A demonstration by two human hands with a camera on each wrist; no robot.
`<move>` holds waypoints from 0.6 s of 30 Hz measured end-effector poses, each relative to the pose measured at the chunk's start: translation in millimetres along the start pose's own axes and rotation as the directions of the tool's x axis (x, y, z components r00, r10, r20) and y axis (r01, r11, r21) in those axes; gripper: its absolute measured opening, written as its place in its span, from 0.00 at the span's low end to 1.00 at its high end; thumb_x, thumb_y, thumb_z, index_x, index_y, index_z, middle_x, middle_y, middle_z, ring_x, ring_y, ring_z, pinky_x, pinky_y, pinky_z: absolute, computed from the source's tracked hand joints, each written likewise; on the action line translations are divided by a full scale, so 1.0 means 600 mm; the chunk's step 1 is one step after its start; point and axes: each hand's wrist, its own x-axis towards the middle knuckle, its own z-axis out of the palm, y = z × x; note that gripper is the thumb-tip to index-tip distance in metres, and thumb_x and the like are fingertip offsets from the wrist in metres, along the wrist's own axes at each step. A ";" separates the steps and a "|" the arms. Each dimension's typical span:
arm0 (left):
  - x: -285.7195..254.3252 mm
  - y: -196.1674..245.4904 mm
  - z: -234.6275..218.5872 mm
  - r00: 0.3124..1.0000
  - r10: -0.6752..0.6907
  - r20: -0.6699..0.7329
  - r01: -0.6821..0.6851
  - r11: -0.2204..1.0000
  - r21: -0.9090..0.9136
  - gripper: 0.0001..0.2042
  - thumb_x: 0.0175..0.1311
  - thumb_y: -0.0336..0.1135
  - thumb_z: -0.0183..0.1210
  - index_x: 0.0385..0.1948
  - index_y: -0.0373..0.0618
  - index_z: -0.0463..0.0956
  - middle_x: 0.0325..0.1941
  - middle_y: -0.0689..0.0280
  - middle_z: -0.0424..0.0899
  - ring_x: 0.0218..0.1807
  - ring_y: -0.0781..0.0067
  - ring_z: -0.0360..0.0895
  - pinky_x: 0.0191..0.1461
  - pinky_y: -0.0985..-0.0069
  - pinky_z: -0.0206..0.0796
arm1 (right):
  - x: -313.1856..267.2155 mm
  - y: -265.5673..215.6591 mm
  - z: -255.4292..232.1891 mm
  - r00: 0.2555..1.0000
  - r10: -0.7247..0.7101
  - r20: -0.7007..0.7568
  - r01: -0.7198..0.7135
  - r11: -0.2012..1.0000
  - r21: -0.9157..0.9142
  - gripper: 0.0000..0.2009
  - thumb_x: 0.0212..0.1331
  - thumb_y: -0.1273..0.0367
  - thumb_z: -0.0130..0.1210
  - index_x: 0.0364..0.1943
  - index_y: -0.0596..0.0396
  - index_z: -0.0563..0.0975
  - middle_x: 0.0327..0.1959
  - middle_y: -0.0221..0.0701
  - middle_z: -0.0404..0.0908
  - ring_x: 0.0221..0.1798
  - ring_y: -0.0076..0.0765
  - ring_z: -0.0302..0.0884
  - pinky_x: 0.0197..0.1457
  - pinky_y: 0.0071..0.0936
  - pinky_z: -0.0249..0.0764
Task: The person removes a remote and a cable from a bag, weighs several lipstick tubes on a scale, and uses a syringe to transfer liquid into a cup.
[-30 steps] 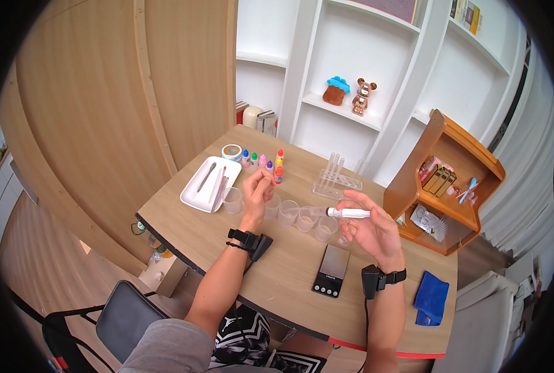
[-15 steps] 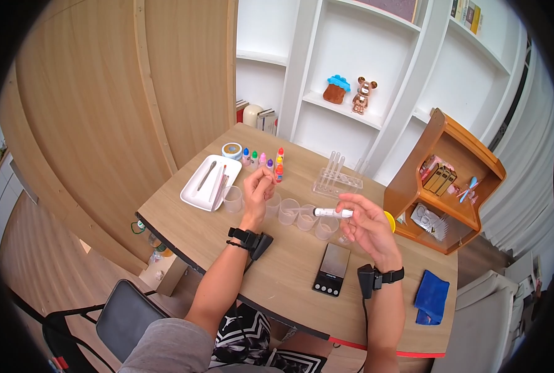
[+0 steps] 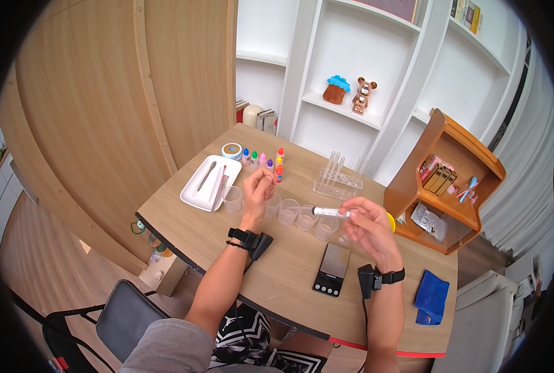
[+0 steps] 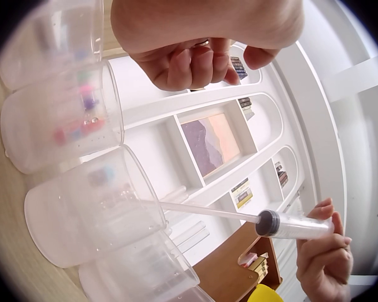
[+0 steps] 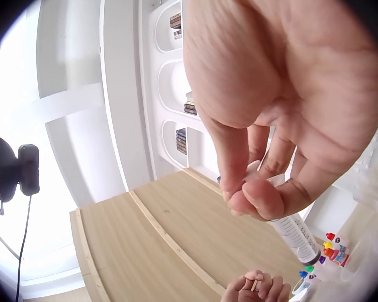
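Note:
My right hand [image 3: 371, 227] holds a clear syringe [image 3: 331, 212] between thumb and fingers, nearly level above the row of clear cups [image 3: 289, 212]. In the left wrist view the thin tube [image 4: 208, 211] runs from the syringe's dark end [image 4: 268, 223] to a cup's rim; whether its tip is inside, I cannot tell. The right wrist view shows the thumb and fingertips [image 5: 258, 198] round the back of the marked barrel [image 5: 294, 238]. My left hand [image 3: 259, 189] hovers by the cups' left part, fingers loosely curled, with nothing seen in it.
A white tray [image 3: 193, 196] with tools lies left, small colour bottles [image 3: 263, 160] behind the left hand. A test-tube rack [image 3: 339, 183] stands behind the cups. Nearer are a scale [image 3: 332, 268] and blue cloth [image 3: 432, 298]; an orange-brown cabinet [image 3: 438, 186] stands right.
My right hand and the syringe have shifted slightly left, and less of the syringe's white part shows. A yellow object has come into sight behind that hand. The left hand has hardly moved.

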 end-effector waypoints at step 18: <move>-0.009 -0.002 0.016 0.999 -0.021 0.025 0.020 1.000 0.011 0.06 0.66 0.29 0.50 0.28 0.40 0.70 0.18 0.77 0.61 0.19 0.88 0.53 0.21 0.83 0.42 | -0.210 -0.184 -0.132 0.662 -0.677 -0.321 0.545 0.729 -0.414 0.10 0.72 0.72 0.54 0.51 0.65 0.77 0.49 0.42 0.84 0.19 0.15 0.64 0.19 0.12 0.60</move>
